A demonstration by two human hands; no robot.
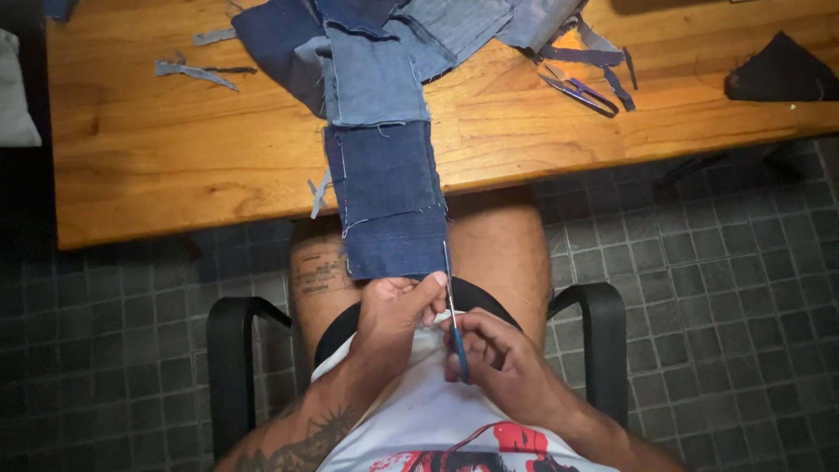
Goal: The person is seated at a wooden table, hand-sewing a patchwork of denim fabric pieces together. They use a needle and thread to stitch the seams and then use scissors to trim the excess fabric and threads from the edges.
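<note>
The strip of denim patches (384, 188) hung over the near edge of the wooden table (149, 149) and ran down onto the person's lap, its lower end caught in the left hand (393, 315) — that grip was clenched on the cloth's bottom edge. The right hand (502, 363) sat just beside it, its grip closed round the blue handle of a thin metal tool (453, 306) whose shaft lay along the strip's right edge. The strip was sewn from squares of dark and paler blue, frayed at the seams, with loose threads showing. More denim pieces were heaped at the table's far side; small snips (581, 92) and cloth scraps (197, 72) lay apart on bare wood. The black chair arms (603, 332) hemmed both elbows closely — dark floor tiles (743, 280) lay open beyond.
</note>
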